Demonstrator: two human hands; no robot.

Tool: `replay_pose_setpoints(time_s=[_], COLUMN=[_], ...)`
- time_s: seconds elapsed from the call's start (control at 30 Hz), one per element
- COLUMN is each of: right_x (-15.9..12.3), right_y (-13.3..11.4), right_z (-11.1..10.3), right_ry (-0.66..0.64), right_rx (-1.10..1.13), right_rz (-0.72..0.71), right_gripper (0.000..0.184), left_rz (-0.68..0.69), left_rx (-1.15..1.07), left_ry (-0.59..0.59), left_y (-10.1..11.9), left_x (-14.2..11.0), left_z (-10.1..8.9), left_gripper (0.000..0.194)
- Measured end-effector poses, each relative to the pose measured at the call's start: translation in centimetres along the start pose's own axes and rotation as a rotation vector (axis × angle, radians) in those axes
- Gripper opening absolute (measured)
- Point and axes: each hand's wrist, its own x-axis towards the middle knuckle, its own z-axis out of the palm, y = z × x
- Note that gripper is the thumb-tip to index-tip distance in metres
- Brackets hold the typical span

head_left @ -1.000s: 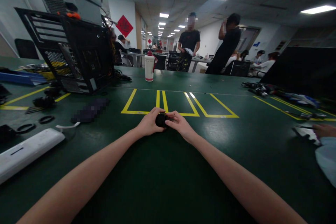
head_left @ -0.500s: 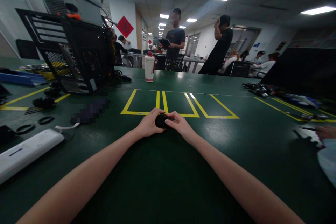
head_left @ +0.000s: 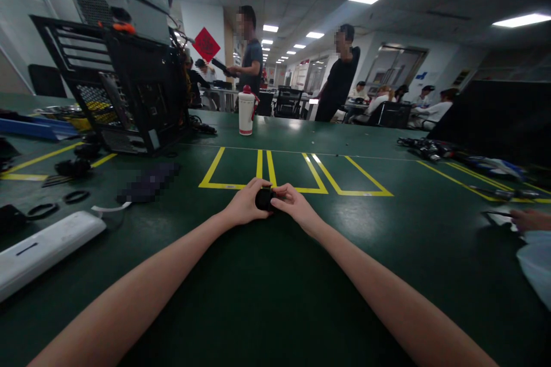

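Between my two hands is a small round black object (head_left: 263, 199), whose exact kind I cannot make out. My left hand (head_left: 245, 202) wraps around its left side, with the thumb below and the fingers above. On the right edge of the same object, my right hand (head_left: 290, 202) pinches with thumb and fingertips. Both hands are close to the green tabletop (head_left: 275, 275), just in front of the yellow tape outlines (head_left: 297, 190). My fingers hide part of the black object.
At the left stands an open black computer case (head_left: 142, 92) with power supplies on top. A white power strip (head_left: 51, 252) and black rings (head_left: 76, 196) lie nearer. A white cup (head_left: 245, 114) stands behind my hands. At right are cables (head_left: 424, 148) and a co-worker's hand (head_left: 527, 219).
My hands and the black object stay almost in place. In the background, one standing person has moved left and turned; another has lowered an arm. The co-worker's hand at right has shifted slightly left.
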Motion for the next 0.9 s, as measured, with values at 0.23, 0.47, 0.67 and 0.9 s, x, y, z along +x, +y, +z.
replay_pose_setpoints(time_s=[0.23,0.47,0.67,0.9], right_x=[0.61,-0.01,0.66,0.23], right_y=[0.83,0.42,0.51,0.03], right_z=[-0.34,-0.49,-0.16,-0.50], right_ry=[0.033,-0.020,0.041,-0.051], right_rx=[0.000,0.033,0.062,0.025], right_rz=[0.081,0.035,0.140,0.018], right_gripper=[0.033,0.029,0.029,0.038], left_rz=[0.002,0.020,0.022,0.028], left_rx=[0.003,-0.007,-0.013,-0.007], left_ry=[-0.006,-0.006,0.008,0.004], left_y=[-0.03,0.03,0.03,-0.35], left_x=[-0.05,-0.06,-0.04,0.01], left_z=[-0.07,-0.10,-0.11,0.14], left_gripper=[0.055,0.055,0.055,0.054])
